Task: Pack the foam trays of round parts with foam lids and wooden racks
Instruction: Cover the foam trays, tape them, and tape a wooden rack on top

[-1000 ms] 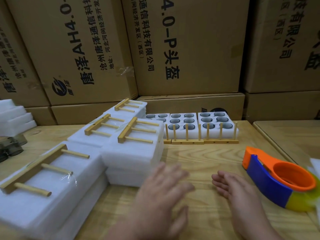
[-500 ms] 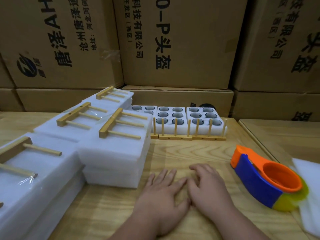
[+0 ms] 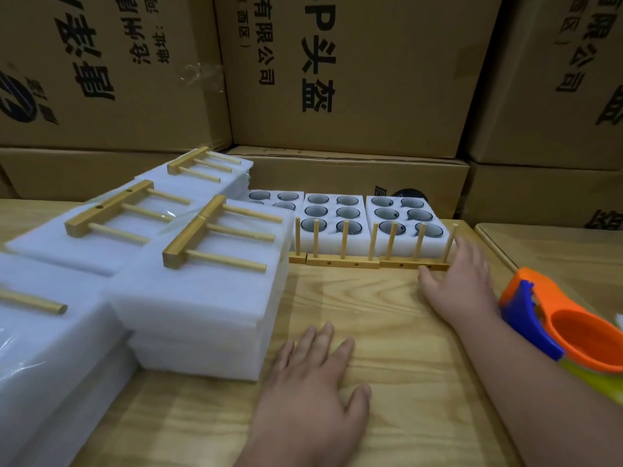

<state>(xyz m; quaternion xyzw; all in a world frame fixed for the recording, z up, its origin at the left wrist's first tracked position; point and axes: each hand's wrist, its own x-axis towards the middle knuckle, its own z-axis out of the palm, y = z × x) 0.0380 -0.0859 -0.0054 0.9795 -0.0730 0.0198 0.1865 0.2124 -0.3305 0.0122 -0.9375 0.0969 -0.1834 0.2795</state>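
Nothing is gripped yet. Right hand lies spread at 2 o'clock, fingers touching the end of the wooden rack and the foam tray of round parts, likely to pull them near. Left hand rests flat and spread on the table at 6 o'clock. Packed foam stacks sit at 9 o'clock, a tape dispenser at 3.
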